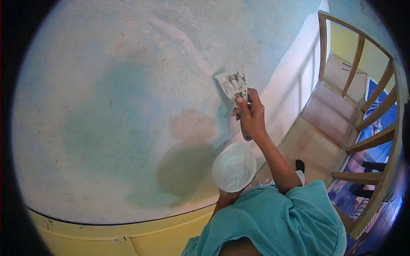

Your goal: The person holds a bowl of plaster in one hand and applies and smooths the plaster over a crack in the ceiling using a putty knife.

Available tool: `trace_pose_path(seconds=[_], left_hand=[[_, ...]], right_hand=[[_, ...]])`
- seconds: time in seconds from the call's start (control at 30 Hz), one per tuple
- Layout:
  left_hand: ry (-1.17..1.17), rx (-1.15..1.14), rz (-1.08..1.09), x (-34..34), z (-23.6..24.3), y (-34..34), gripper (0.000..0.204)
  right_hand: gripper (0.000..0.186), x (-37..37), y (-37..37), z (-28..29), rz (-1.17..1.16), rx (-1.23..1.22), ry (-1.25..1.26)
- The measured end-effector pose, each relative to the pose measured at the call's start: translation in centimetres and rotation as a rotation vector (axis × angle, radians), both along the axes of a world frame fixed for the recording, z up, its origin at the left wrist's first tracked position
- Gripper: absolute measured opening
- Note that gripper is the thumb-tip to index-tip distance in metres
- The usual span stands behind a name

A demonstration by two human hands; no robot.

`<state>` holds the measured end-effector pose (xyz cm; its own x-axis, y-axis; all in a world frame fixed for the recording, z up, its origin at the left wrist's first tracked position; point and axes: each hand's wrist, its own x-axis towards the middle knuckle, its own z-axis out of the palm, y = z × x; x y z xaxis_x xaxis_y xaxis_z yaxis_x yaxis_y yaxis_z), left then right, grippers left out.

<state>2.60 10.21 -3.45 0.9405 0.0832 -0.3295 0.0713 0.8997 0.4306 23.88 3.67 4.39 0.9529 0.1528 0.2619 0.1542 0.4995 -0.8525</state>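
Note:
A putty knife (232, 85) smeared with white and grey filler is gripped in my right hand (253, 115), thumb along its blade end. Its edge is at the pale blue-green wall (141, 98), by the lower end of a whitish filled streak (188, 45). Lower down, a round white translucent plastic tub (220, 164) is tilted so its inside shows, with white paste (238, 173) in it. My left hand (229, 196) supports the tub from beneath; its fingers are mostly hidden behind it.
To the right runs a wooden railing (384, 77) with upright slats, beside brown tiled steps (329, 109). A dark shoe (300, 165) shows on the tiles. Yellow panelling (94, 239) borders the wall's lower edge. Shadows fall across the wall.

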Motion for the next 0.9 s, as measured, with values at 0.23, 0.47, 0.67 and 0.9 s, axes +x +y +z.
trace_pose_path(seconds=[0.23,0.47,0.67,0.9], left_hand=[[0.091,0.806,-0.218,0.0,0.2,0.0,0.058],[0.012,0.878,-0.186,0.3,0.3,-0.3,0.058],[0.042,0.301,-0.028,0.7,1.9,-1.2,0.064],[0.025,0.87,-0.187,0.3,-0.2,0.4,0.059]], right_hand=[[0.024,0.1,-1.7,1.0,0.063,-0.083,0.096],[0.045,0.7,-1.8,0.3,0.06,-0.099,-0.113],[0.049,0.6,-1.7,0.2,-0.239,-0.359,-0.436],[0.051,-0.3,0.8,-0.9,-0.377,-0.404,-0.477]])
